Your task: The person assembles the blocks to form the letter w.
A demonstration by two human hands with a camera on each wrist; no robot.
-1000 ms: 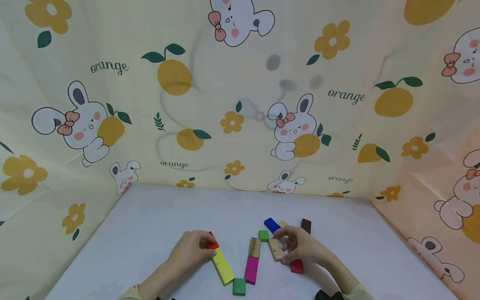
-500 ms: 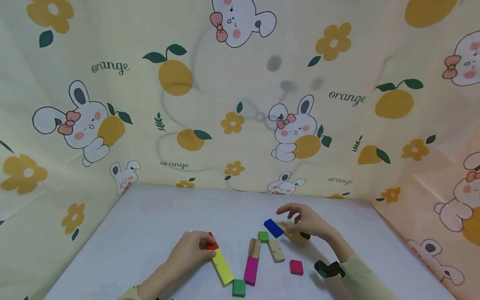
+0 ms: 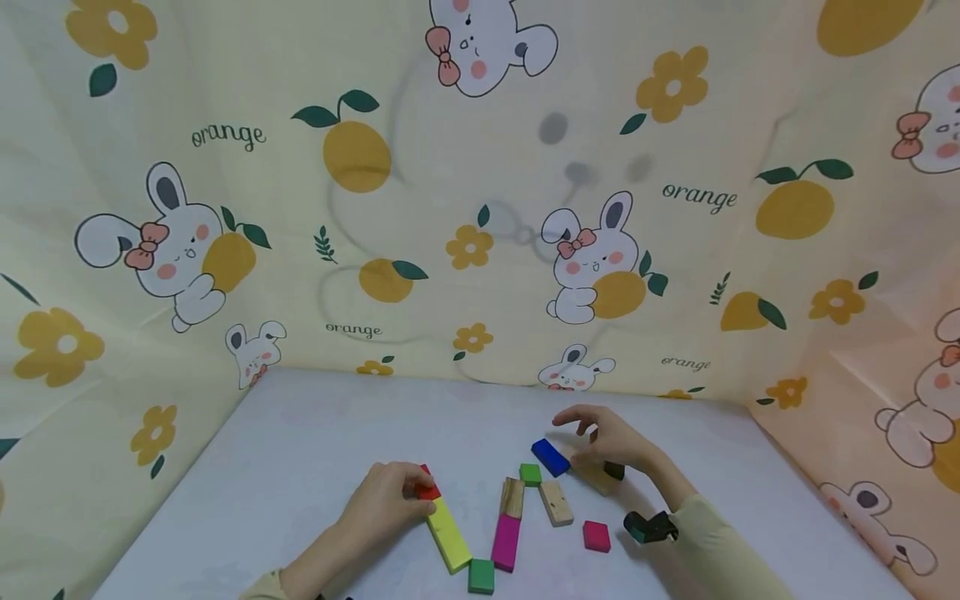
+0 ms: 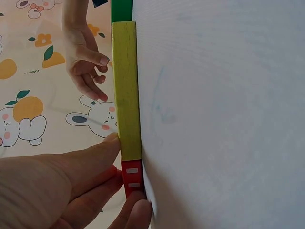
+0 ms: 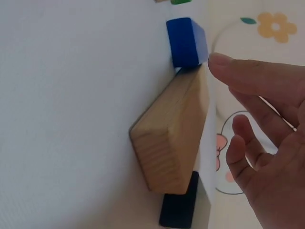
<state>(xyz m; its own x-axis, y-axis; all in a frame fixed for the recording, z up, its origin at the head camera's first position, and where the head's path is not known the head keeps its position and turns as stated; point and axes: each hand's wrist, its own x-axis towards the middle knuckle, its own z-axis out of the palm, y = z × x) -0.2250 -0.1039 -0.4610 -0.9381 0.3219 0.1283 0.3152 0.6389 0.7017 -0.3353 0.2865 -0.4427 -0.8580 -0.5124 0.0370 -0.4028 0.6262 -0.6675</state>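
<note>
My left hand [image 3: 386, 500] holds the small red block [image 4: 133, 177] at the far end of a row. Its thumb lies along the side of the yellow block [image 3: 450, 536], which adjoins the red one. My right hand [image 3: 615, 437] hovers over a long plain wooden block [image 5: 167, 131], fingers loosely bent and apart from it in the right wrist view. Just beyond that block's end is a blue block [image 3: 551, 457]. A dark block [image 5: 180, 205], partly hidden by the hand in the head view, lies by its other end.
A dark green block [image 3: 482, 576] joins the yellow row to a magenta block [image 3: 506, 542] and a grained wooden block [image 3: 513, 498]. A light green block [image 3: 530, 475], a pale wooden block [image 3: 557, 503] and a crimson block [image 3: 597, 537] lie to the right.
My right hand has left the pale wooden block and moved back to above the long wooden one, uncovering the crimson block. My left hand has stayed at the red block.
</note>
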